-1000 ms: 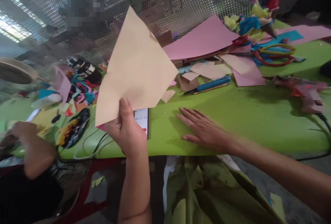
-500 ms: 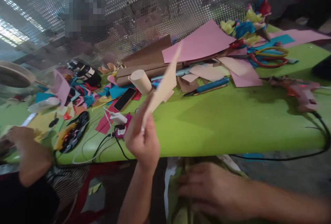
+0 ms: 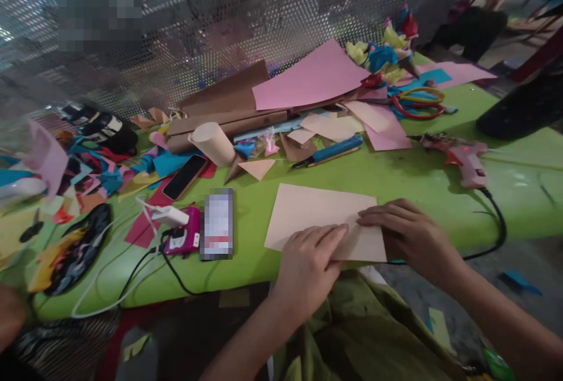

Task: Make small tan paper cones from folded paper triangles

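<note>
A sheet of cream paper point(image 3: 316, 211) lies on the green tabletop close to its front edge. My left hand point(image 3: 310, 258) rests on the sheet's lower middle, fingers extended and lying flat. Over the right edge of the same paper reaches my right hand point(image 3: 411, 234), its fingers stretched out with the tips touching the surface. The right thumb is hidden beneath the hand.
A pink glue gun point(image 3: 468, 161) with a black cord lies at the right. Behind the paper are a blue cutter point(image 3: 334, 149), a cream paper roll point(image 3: 214, 143) and scissors point(image 3: 417, 99). Leftward are a lit phone point(image 3: 217, 223) and a magenta power adapter point(image 3: 187, 234) with cables.
The cream paper, raised in my left hand before, now lies flat on the table. My right hand has moved up from my lap onto it. The view has shifted, revealing the lit phone.
</note>
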Demonstrator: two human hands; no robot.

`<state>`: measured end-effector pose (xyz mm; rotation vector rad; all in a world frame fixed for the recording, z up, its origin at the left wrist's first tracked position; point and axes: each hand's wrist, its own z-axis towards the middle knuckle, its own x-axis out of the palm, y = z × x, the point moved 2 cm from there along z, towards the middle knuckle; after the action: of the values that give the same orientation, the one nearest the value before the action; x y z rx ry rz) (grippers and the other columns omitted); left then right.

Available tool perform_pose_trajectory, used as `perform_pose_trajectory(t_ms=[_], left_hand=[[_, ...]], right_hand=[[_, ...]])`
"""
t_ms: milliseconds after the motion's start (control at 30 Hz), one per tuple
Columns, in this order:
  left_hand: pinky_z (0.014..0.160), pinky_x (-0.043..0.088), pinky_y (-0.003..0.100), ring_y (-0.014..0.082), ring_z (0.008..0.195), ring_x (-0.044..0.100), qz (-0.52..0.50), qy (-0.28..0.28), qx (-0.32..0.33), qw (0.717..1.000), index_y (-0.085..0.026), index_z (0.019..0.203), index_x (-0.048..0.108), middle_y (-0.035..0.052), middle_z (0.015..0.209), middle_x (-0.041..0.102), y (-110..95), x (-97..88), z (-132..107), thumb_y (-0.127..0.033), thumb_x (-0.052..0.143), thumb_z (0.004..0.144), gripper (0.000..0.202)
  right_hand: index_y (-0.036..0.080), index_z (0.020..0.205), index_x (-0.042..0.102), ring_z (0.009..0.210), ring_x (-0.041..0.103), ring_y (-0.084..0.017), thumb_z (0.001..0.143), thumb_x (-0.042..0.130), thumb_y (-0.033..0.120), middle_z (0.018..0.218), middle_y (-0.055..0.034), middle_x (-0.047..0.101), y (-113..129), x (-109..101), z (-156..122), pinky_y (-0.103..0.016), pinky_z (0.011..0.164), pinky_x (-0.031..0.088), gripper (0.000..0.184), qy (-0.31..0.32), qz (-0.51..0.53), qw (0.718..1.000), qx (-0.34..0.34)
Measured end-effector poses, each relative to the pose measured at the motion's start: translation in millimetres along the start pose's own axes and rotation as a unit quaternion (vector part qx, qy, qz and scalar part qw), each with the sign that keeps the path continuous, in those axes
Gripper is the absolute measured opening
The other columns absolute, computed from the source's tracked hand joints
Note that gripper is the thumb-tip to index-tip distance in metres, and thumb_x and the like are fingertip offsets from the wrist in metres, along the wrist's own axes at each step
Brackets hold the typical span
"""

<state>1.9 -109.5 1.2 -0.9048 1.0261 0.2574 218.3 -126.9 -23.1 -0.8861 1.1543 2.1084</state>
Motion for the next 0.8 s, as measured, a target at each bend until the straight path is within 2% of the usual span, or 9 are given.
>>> perform_pose_trajectory(t_ms=[167, 233, 333, 400, 533, 667, 700, 800], left_hand=[[0.085, 0.056, 0.035, 0.0206, 0.098, 0.066, -0.031, 0.003, -0.013, 0.999, -0.023, 0.103, 0.070, 0.0034, 0.105, 0.075, 10.5, -12.2, 1.1, -0.007, 0.065, 0.085, 0.025], [0.078, 0.053, 0.031, 0.0185, 0.088, 0.066, -0.032, -0.009, -0.046, 0.998, -0.021, 0.091, 0.068, 0.0029, 0.093, 0.074, 13.9, -14.4, 3.9, -0.009, 0.060, 0.089, 0.015], [0.061, 0.045, 0.025, 0.0149, 0.067, 0.060, -0.009, -0.008, -0.131, 0.991, -0.021, 0.075, 0.058, -0.0012, 0.071, 0.064, 18.7, -16.1, 10.1, -0.013, 0.054, 0.093, 0.020], [0.054, 0.038, 0.024, 0.0138, 0.059, 0.056, 0.015, -0.002, -0.175, 0.985, -0.021, 0.073, 0.052, -0.0033, 0.065, 0.058, 21.3, -16.9, 14.2, -0.016, 0.053, 0.093, 0.021], [0.053, 0.035, 0.024, 0.0151, 0.059, 0.059, 0.082, -0.011, -0.199, 0.976, -0.021, 0.077, 0.052, -0.0025, 0.066, 0.061, 26.6, -17.1, 19.3, -0.014, 0.055, 0.092, 0.017], [0.055, 0.041, 0.024, 0.0171, 0.063, 0.065, 0.108, -0.021, -0.187, 0.976, -0.021, 0.089, 0.058, -0.0007, 0.070, 0.068, 31.1, -14.0, 19.4, -0.012, 0.059, 0.090, 0.009], [0.055, 0.043, 0.025, 0.0178, 0.065, 0.067, 0.108, -0.029, -0.180, 0.977, -0.021, 0.096, 0.060, 0.0002, 0.074, 0.070, 31.5, -13.1, 18.8, -0.012, 0.060, 0.089, 0.011], [0.060, 0.051, 0.027, 0.0200, 0.074, 0.071, 0.115, -0.056, -0.158, 0.979, -0.020, 0.127, 0.055, 0.0041, 0.087, 0.075, 30.8, -11.1, 16.1, -0.011, 0.061, 0.089, 0.040]], right_hand=[[0.025, 0.100, 0.073, 0.093, 0.069, -0.024, 0.096, 0.052, 0.022, 0.103, -0.0078, 0.077, -13.5, -6.2, 7.2, -0.039, 0.078, 0.056, 0.021, 0.016, 0.027, 0.999, 0.016], [0.024, 0.100, 0.072, 0.094, 0.068, -0.024, 0.097, 0.054, 0.026, 0.103, -0.0085, 0.076, -19.9, -6.3, 10.7, -0.040, 0.080, 0.056, 0.019, 0.023, 0.030, 0.999, 0.033], [0.023, 0.101, 0.070, 0.092, 0.068, -0.026, 0.098, 0.053, 0.034, 0.099, -0.0094, 0.074, -28.1, -5.7, 17.7, -0.043, 0.081, 0.055, 0.021, 0.030, 0.018, 0.998, 0.060], [0.022, 0.102, 0.069, 0.090, 0.068, -0.026, 0.098, 0.051, 0.036, 0.097, -0.0098, 0.074, -31.5, -4.7, 22.2, -0.043, 0.079, 0.055, 0.023, 0.028, 0.007, 0.997, 0.071], [0.021, 0.108, 0.066, 0.092, 0.067, -0.027, 0.100, 0.048, 0.034, 0.099, -0.0105, 0.072, -33.4, 0.1, 25.9, -0.041, 0.077, 0.054, 0.024, 0.019, -0.005, 0.995, 0.093], [0.021, 0.113, 0.066, 0.089, 0.068, -0.026, 0.100, 0.046, 0.033, 0.098, -0.0107, 0.071, -31.2, 3.1, 25.9, -0.040, 0.074, 0.054, 0.026, 0.014, -0.015, 0.994, 0.112], [0.021, 0.113, 0.066, 0.088, 0.068, -0.026, 0.100, 0.046, 0.033, 0.097, -0.0107, 0.071, -30.3, 2.8, 26.2, -0.040, 0.073, 0.055, 0.027, 0.010, -0.016, 0.993, 0.112], [0.020, 0.114, 0.066, 0.086, 0.068, -0.027, 0.100, 0.046, 0.030, 0.096, -0.0110, 0.071, -27.9, 0.6, 27.9, -0.041, 0.073, 0.055, 0.027, 0.013, -0.011, 0.993, 0.116]])
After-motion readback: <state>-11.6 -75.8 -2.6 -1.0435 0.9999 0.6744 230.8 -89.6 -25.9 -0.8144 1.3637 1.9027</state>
